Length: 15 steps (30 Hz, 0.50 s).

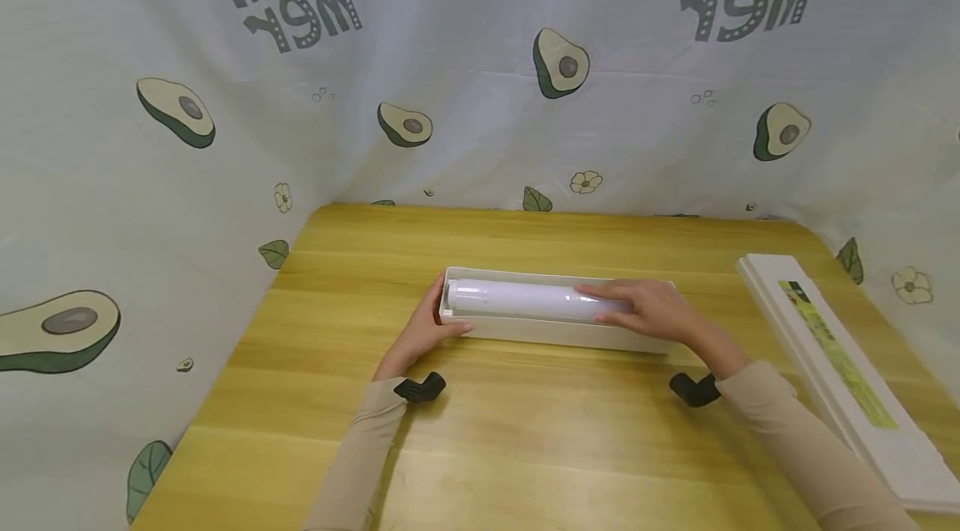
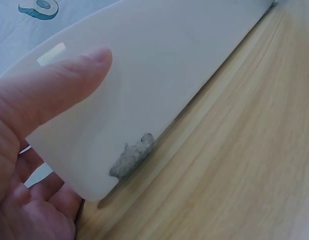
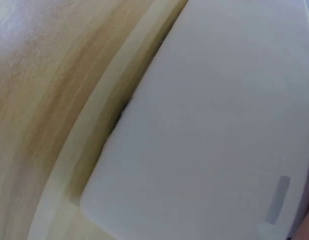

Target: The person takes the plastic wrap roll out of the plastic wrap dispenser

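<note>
A long white open box lies on the wooden table with a glossy roll of plastic wrap inside it. My left hand grips the box's left end, thumb along the front wall and the other fingers around the end. Near the right end, my right hand reaches over the box and holds the roll, with a finger along its far side and the thumb on its near side. That hand covers the roll's right end. The right wrist view mostly shows the white box wall.
A long white lid with a yellow-green label lies at the right of the table. A grey rough patch sticks to the box's lower edge. Behind the table hangs a curtain printed with avocados.
</note>
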Each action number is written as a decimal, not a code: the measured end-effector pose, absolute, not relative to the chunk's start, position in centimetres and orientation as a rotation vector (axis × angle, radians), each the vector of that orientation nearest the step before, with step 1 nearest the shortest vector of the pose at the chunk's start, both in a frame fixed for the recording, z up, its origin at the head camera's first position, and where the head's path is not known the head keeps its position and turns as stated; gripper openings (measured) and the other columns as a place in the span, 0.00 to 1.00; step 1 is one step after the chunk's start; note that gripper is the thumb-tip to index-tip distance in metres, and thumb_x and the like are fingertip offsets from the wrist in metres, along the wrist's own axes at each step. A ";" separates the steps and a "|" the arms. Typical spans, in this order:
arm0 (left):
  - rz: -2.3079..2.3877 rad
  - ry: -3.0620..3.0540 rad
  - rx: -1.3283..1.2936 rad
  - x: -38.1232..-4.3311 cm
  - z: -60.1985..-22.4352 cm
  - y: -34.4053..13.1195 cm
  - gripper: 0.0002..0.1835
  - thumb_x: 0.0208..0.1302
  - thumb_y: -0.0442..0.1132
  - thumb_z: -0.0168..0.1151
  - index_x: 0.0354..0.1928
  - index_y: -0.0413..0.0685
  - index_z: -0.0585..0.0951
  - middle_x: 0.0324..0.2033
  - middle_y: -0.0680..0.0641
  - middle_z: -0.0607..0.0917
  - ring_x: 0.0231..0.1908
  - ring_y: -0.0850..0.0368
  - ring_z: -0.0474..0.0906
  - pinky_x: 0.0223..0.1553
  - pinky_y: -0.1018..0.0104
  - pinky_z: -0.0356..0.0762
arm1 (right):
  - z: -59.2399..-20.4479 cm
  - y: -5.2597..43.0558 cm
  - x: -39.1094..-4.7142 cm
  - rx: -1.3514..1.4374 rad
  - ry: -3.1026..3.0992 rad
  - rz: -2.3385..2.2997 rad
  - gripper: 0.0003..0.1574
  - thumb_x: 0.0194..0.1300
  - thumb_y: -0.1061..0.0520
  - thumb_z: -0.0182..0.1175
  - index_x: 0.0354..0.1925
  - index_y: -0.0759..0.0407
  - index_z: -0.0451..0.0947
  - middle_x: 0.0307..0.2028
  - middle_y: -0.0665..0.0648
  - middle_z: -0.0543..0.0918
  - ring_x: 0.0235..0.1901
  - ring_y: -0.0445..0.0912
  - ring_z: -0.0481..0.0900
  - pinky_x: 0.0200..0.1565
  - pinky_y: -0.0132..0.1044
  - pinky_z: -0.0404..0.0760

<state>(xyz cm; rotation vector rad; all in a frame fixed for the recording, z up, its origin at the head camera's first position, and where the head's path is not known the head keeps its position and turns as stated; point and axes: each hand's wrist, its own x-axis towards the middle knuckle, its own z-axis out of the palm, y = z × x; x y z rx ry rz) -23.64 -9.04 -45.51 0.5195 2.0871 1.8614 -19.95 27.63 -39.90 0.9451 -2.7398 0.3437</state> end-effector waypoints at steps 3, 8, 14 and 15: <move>1.840 2.089 0.531 -23.3 -45.0 -9.3 0.53 0.53 0.28 0.66 0.74 0.47 0.42 0.67 0.38 0.61 0.60 0.46 0.65 0.59 0.60 0.70 | -39.8 27.3 -20.0 0.950 -2.729 0.333 0.33 0.55 0.44 0.65 0.61 0.33 0.71 0.47 0.52 0.86 0.19 0.31 0.60 0.21 0.23 0.55; 1.843 2.078 0.533 -23.2 -44.8 -9.4 0.53 0.54 0.28 0.66 0.74 0.48 0.43 0.67 0.38 0.61 0.60 0.46 0.65 0.58 0.62 0.72 | -39.6 27.3 -19.9 0.929 -2.740 0.343 0.34 0.55 0.44 0.66 0.61 0.33 0.71 0.46 0.53 0.86 0.19 0.31 0.62 0.20 0.23 0.55; 1.856 2.070 0.529 -23.3 -44.9 -9.3 0.53 0.53 0.27 0.66 0.74 0.50 0.43 0.67 0.39 0.61 0.60 0.46 0.65 0.59 0.61 0.70 | -39.5 27.4 -19.7 0.924 -2.737 0.353 0.33 0.55 0.45 0.66 0.60 0.35 0.72 0.47 0.54 0.86 0.21 0.32 0.66 0.21 0.23 0.55; 1.861 2.066 0.535 -23.3 -44.9 -9.3 0.53 0.53 0.26 0.66 0.74 0.50 0.44 0.67 0.38 0.62 0.60 0.46 0.65 0.58 0.62 0.71 | -39.4 27.4 -19.7 0.927 -2.735 0.353 0.33 0.55 0.45 0.66 0.60 0.35 0.72 0.47 0.54 0.86 0.21 0.32 0.65 0.21 0.23 0.55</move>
